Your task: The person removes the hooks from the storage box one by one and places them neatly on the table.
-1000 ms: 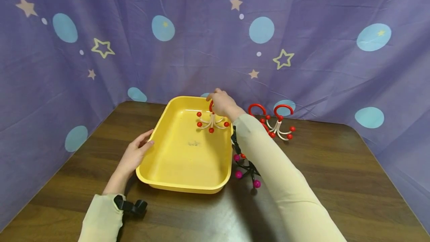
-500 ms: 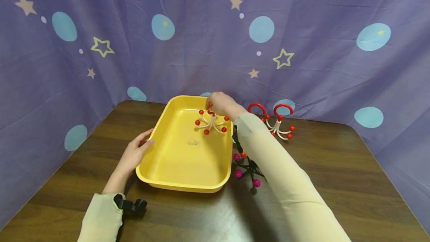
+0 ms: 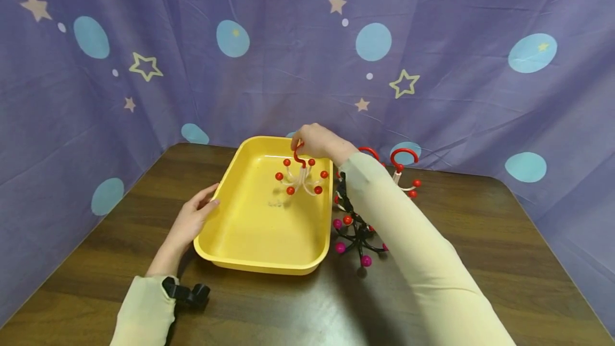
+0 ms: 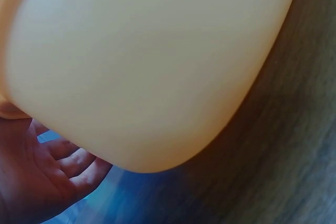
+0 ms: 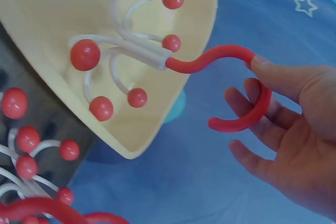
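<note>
A yellow plastic tub stands on the wooden table in the head view. At its left rim, my left hand holds the tub, thumb by the edge and fingers along the outer wall. Over the tub's far right part, my right hand pinches the red hook of a white multi-arm hanger with red ball tips. The arms spread downward close over the tub floor, where small shadows show. In the right wrist view, thumb and fingers meet the hook's curve, while its free end sticks out.
Right of the tub stand more white hangers with red hooks, one of them partly behind my right sleeve. Nearer lies a black hanger with magenta ball tips, beside the tub's right wall. A purple patterned curtain hangs behind the table.
My right hand went down a little with the hanger, then rose again, and the hanger's arms have turned. More of the red hook shows below the fingers. The left hand and tub stay put.
</note>
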`<state>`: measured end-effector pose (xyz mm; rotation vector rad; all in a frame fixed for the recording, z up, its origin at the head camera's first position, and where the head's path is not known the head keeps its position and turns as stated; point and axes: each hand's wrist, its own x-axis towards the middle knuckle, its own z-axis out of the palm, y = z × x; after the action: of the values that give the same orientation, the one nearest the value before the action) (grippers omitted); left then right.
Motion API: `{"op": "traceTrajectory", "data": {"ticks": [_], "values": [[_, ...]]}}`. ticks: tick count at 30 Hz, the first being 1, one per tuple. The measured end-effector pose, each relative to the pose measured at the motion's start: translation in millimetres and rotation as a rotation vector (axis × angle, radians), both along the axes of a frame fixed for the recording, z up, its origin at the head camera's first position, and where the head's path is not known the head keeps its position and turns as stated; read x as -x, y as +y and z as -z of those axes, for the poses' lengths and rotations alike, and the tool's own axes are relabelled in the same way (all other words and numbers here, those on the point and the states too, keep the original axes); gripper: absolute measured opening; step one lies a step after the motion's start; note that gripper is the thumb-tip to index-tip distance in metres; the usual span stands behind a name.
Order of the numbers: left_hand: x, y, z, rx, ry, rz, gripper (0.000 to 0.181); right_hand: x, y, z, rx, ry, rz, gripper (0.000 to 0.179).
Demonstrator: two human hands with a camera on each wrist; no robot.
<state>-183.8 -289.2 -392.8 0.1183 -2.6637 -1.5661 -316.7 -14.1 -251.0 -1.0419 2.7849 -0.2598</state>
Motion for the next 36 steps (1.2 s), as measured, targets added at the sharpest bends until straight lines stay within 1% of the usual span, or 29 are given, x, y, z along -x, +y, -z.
{"op": "traceTrajectory", "data": {"ticks": [4, 11, 17, 21, 28, 31, 36], "values": [[0.2, -0.5, -0.5, 0.005, 0.006, 0.001, 0.054, -3.3, 3, -13.9, 0.001, 0.006, 0.0, 0.02], [-0.9, -2.9, -1.6, 0.023, 0.008, -0.012, 0.054, -8.3, 14, -39.3, 0.066, 0.02, 0.002, 0.015], [-0.9, -3.8, -1.6, 0.018, 0.016, -0.007, 0.054, -14.1, 30, -58.7, 0.111, 0.06, -0.019, 0.015], [-2.0, -2.7, -1.3, 0.02, 0.013, -0.01, 0.053, -19.4, 42, -67.5, 0.151, 0.102, -0.031, 0.015], [-0.8, 0.6, -0.2, 0.025, 0.008, -0.015, 0.054, -33.9, 69, -78.1, 0.213, 0.187, 0.018, 0.018], [-0.4, 1.8, -0.5, 0.024, 0.013, -0.021, 0.054, -38.0, 82, -81.8, 0.249, 0.227, 0.022, 0.02], [0.0, 3.2, -0.7, 0.024, 0.016, -0.017, 0.053, -43.1, 107, -87.2, 0.307, 0.291, 0.017, 0.018]]}}
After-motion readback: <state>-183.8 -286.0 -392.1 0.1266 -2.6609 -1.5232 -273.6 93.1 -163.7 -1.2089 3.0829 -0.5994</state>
